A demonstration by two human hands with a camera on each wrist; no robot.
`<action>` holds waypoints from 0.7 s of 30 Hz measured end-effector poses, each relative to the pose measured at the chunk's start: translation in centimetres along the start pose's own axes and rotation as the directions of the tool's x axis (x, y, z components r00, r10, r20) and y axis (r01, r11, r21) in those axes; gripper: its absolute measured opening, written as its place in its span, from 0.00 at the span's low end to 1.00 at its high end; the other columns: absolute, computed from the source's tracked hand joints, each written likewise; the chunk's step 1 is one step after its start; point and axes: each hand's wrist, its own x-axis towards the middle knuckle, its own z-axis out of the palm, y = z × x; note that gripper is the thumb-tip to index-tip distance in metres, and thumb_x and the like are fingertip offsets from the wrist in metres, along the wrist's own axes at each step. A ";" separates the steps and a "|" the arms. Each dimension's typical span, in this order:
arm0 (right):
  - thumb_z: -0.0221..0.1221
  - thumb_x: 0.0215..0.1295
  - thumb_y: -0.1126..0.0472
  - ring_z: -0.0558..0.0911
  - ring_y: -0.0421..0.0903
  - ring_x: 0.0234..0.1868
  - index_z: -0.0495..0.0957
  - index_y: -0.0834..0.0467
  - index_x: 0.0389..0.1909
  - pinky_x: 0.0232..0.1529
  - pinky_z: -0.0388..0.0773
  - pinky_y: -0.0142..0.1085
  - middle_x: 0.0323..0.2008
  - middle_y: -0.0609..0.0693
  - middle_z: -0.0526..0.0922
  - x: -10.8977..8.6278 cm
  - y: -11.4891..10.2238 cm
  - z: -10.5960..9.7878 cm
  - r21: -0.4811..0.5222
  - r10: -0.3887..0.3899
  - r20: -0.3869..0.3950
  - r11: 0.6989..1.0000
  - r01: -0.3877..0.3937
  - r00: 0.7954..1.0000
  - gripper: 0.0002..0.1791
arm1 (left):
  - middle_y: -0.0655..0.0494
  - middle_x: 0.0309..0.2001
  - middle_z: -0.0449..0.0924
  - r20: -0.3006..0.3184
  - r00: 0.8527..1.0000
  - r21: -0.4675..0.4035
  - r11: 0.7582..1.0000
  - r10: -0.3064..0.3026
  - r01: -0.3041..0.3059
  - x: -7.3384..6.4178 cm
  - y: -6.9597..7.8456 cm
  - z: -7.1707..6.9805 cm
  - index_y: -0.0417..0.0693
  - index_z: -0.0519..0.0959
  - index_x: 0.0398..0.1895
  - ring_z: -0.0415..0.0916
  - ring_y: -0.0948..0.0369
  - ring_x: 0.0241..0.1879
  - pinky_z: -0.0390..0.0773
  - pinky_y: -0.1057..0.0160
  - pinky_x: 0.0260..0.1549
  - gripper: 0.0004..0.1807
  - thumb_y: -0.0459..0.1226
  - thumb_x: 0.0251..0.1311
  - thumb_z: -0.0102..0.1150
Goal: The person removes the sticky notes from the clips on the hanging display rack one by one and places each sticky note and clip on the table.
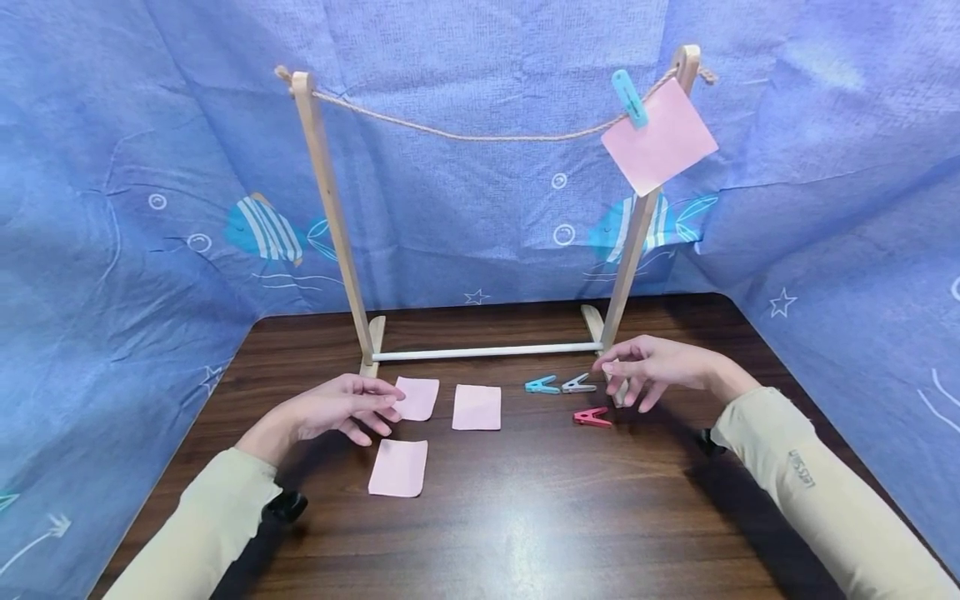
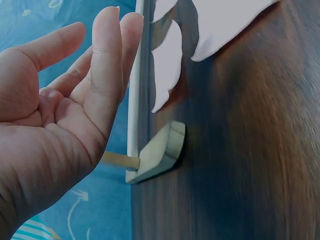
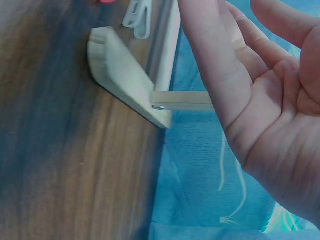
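My left hand [image 1: 341, 407] hovers with loosely bent fingers and nothing in its grasp, its fingertips overlapping a pink paper square [image 1: 417, 398] in the head view. Two more pink squares lie close by, a right one [image 1: 477, 407] and a nearer one [image 1: 398, 468]. At the right, my right hand [image 1: 651, 368] is held over the rack's foot, fingers relaxed, holding nothing. Just left of it lie a grey clothespin [image 1: 578, 383], a blue clothespin [image 1: 542, 385] and a red clothespin [image 1: 592, 417]. Another blue clothespin [image 1: 630, 98] fastens a pink square [image 1: 660, 140] to the rope.
A wooden rack with a left post [image 1: 330, 208] and a right post [image 1: 636, 237] stands at the back of the dark table [image 1: 570, 517]. A sagging rope [image 1: 480, 137] joins the post tops; a white bar [image 1: 487, 352] joins their bases. Blue cloth [image 1: 465, 225] hangs behind.
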 end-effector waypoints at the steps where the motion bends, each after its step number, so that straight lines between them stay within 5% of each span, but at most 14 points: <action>1: 0.53 0.80 0.54 0.86 0.52 0.37 0.63 0.71 0.69 0.36 0.87 0.48 0.47 0.69 0.81 0.0 -0.2 -0.1 -0.002 -0.001 -0.004 1.000 0.001 1.000 0.29 | 0.35 0.54 0.80 0.003 1.000 -0.002 1.000 0.001 -0.001 0.1 0.1 0.1 0.31 0.66 0.70 0.84 0.50 0.48 0.86 0.52 0.40 0.29 0.43 0.75 0.55; 11: 0.52 0.80 0.54 0.85 0.54 0.38 0.68 0.67 0.68 0.38 0.87 0.50 0.46 0.65 0.82 -0.6 -3.6 -0.9 -0.015 -0.023 -0.024 1.000 0.023 0.999 0.25 | 0.36 0.53 0.81 0.029 0.999 -0.018 1.000 0.021 -0.020 1.7 1.8 1.2 0.33 0.67 0.71 0.84 0.51 0.46 0.86 0.52 0.39 0.29 0.41 0.75 0.56; 21: 0.51 0.81 0.55 0.85 0.59 0.42 0.67 0.65 0.70 0.43 0.86 0.53 0.50 0.64 0.82 -1.6 -7.3 -1.8 -0.118 -0.100 -0.011 0.988 0.098 0.995 0.25 | 0.43 0.51 0.82 0.051 0.997 0.029 0.998 0.059 -0.060 2.7 5.6 2.1 0.34 0.68 0.69 0.83 0.53 0.45 0.86 0.55 0.37 0.26 0.42 0.76 0.53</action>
